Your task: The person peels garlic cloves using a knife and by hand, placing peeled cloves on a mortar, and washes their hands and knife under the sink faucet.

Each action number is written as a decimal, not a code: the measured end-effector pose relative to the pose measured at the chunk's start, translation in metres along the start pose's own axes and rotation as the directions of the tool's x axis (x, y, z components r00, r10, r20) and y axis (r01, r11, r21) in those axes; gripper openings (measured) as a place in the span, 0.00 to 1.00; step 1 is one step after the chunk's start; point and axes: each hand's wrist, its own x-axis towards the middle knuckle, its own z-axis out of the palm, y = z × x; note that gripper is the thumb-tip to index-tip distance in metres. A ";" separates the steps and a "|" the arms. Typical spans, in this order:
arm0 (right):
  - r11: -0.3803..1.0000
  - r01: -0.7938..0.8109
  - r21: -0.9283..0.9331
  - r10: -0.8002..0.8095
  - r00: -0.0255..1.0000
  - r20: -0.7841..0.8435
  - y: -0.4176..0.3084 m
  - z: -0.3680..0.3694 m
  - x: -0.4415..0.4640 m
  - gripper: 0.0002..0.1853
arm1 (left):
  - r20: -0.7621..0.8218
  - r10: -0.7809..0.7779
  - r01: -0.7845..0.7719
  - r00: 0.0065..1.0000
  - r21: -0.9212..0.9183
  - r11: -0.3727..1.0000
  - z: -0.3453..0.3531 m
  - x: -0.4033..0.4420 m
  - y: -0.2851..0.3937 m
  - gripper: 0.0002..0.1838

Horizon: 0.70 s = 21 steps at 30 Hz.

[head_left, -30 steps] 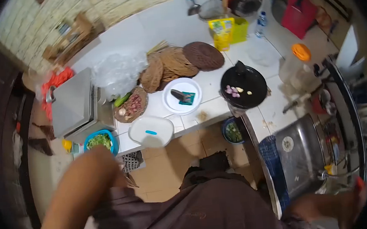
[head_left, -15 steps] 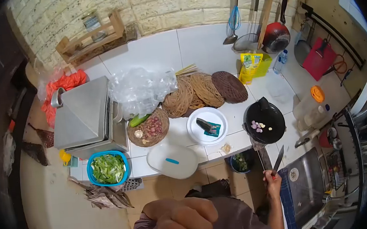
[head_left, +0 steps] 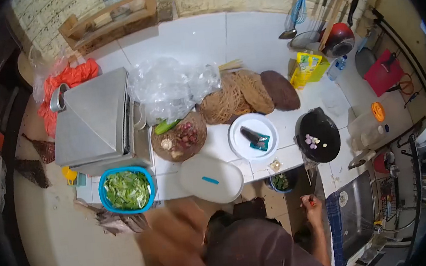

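My right hand (head_left: 312, 211) is closed around the red-marked handle of a knife (head_left: 313, 179), its blade pointing up and away from me beside the counter edge. Blurred by motion, my left hand (head_left: 174, 243) is low in front of me, near the blue tub (head_left: 152, 193) of chopped greens (head_left: 127, 190); its fingers cannot be made out. A black stone mortar (head_left: 329, 145) beyond the knife holds several peeled shallots and garlic cloves (head_left: 312, 141). Left of it stands a white plate (head_left: 234, 149) with a dark elongated object (head_left: 251, 135) and a teal packet (head_left: 261, 143).
A pale lid (head_left: 192, 180) overhangs the counter's front edge. Behind it sits a woven basket (head_left: 167, 156) with shallots, garlic and green vegetables. A metal box (head_left: 92, 118) stands left, a sink (head_left: 357, 216) right. A bin with leafy scraps (head_left: 279, 182) is below the counter.
My left hand has moved left and is now blurred. My right hand still grips the knife, whose blade now looks narrower and more upright. The whole view has shifted slightly.
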 end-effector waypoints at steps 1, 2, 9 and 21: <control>0.999 -0.052 -0.005 0.052 0.999 0.015 -0.001 0.001 -0.003 0.08 | -0.088 0.035 -0.028 0.995 0.084 0.996 -0.019 0.003 -0.012 0.08; 0.998 -0.063 -0.015 0.063 0.998 0.001 0.003 0.001 -0.005 0.08 | -0.091 0.044 -0.028 0.995 0.172 0.985 -0.044 0.010 -0.028 0.06; 0.981 -0.074 -0.178 0.073 0.997 -0.009 0.052 -0.015 -0.005 0.11 | -0.201 -0.542 0.271 0.816 0.961 0.052 -0.237 -0.010 -0.147 0.10; 0.888 0.107 -0.447 -0.119 0.993 0.000 -0.003 0.021 -0.015 0.11 | -0.509 -0.594 0.229 0.623 0.845 -0.483 -0.287 -0.028 -0.233 0.24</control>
